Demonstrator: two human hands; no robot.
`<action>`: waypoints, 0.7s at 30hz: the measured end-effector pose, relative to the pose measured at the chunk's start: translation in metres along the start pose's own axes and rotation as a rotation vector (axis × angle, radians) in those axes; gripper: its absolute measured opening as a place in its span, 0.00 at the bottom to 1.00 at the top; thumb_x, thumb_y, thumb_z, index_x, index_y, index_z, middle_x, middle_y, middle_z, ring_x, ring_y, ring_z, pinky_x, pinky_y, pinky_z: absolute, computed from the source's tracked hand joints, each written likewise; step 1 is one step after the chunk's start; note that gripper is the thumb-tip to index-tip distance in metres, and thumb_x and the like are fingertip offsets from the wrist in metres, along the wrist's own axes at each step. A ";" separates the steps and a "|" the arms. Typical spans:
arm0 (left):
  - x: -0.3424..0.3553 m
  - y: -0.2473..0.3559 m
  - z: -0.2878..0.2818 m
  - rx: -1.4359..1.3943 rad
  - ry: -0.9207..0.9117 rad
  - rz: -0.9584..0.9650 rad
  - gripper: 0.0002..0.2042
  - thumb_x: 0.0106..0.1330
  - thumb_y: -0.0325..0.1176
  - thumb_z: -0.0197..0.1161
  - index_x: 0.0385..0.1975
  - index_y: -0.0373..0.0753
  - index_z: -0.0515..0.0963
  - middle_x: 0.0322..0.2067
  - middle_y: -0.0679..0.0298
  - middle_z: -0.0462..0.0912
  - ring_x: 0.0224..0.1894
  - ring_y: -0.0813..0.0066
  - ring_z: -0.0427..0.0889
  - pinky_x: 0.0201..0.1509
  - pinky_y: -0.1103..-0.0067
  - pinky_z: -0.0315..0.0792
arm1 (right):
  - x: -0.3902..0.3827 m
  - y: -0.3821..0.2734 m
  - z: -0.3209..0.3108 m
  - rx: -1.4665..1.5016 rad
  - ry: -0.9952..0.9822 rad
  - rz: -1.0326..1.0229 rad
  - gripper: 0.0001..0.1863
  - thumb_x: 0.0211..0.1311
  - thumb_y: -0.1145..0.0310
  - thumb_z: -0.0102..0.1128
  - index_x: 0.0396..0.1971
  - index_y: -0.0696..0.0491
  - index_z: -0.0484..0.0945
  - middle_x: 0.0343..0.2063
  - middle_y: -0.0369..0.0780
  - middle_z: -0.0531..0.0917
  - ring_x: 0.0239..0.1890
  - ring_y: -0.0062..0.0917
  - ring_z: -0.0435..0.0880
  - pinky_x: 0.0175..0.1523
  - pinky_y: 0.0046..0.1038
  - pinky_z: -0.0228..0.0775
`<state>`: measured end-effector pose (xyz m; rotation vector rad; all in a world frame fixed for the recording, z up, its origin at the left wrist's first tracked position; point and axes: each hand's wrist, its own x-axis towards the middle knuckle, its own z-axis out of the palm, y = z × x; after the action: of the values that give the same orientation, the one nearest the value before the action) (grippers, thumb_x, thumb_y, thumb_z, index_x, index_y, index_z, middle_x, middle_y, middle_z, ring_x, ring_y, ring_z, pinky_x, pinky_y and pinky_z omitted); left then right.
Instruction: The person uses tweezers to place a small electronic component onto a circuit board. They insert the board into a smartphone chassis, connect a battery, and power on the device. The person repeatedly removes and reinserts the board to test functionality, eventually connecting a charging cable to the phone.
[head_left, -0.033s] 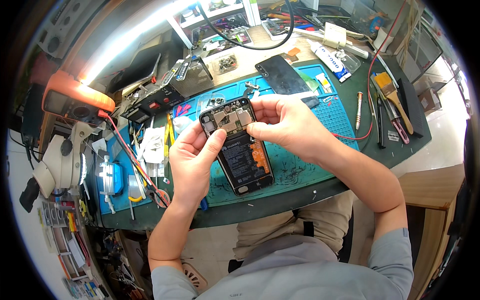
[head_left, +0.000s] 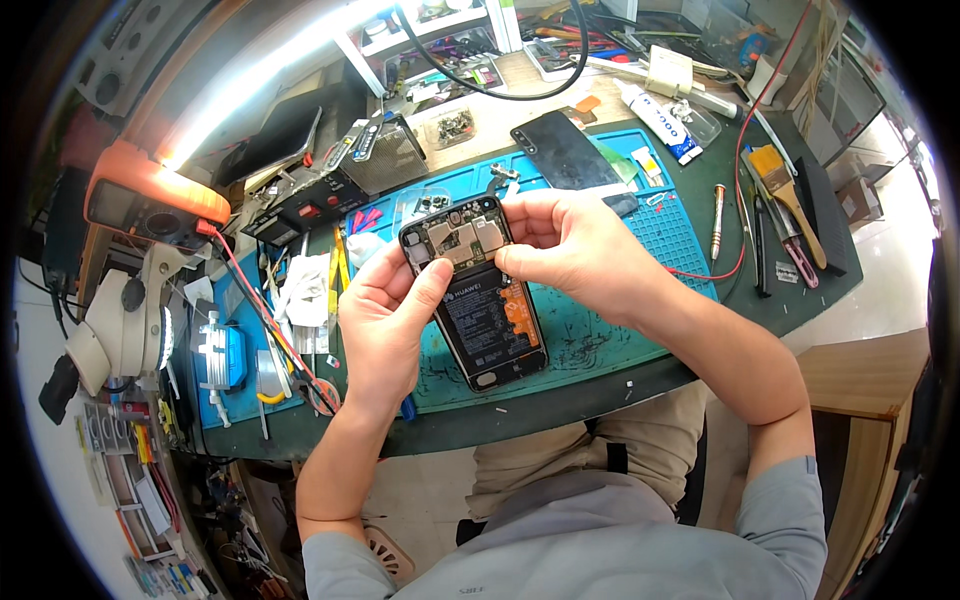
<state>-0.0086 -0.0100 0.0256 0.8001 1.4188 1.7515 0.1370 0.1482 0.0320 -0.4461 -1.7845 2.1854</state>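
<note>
**A:** Ok, what have you got in your hands there? Count it out.

**B:** One opened smartphone (head_left: 490,345), and both your hands are on it. Your left hand (head_left: 380,305) grips the left edge, thumb over the lower part of the circuit board (head_left: 455,240). Your right hand (head_left: 570,240) pinches the upper right edge between thumb and fingers. You're holding it over the blue-green work mat (head_left: 600,345), tilted a bit, one black battery (head_left: 480,325) below the board. Can't tell if the bottom end touches the mat.

**A:** And around you?

**B:** One dark phone-shaped panel (head_left: 560,145) at the mat's far side, one white-and-blue tube (head_left: 652,118) beyond it. Off to your right, one screwdriver (head_left: 718,225) and one wooden-handled brush (head_left: 797,210). Over on your left, one orange multimeter (head_left: 155,205).

**A:** Anything different from the earlier shot?

**B:** Pretty much a match tbh, you've got the phone in the same spot with the same grip.

**A:** Containers?

**B:** I count two near your phone. The clear tray (head_left: 431,141) farther back has a pile of small metal bits; the clear box (head_left: 399,210) just past your left hand has small dark and pale parts, too tiny to name.
</note>
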 end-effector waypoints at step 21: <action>-0.002 0.001 0.003 0.007 -0.002 0.022 0.18 0.69 0.23 0.63 0.57 0.26 0.74 0.49 0.57 0.84 0.49 0.79 0.82 0.54 0.82 0.76 | 0.002 0.002 0.001 0.023 0.007 0.014 0.15 0.62 0.73 0.66 0.48 0.59 0.80 0.42 0.36 0.85 0.42 0.15 0.82 0.50 0.22 0.77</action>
<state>-0.0054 -0.0100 0.0272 0.8244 1.4206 1.7626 0.1349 0.1477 0.0300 -0.4626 -1.7561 2.2085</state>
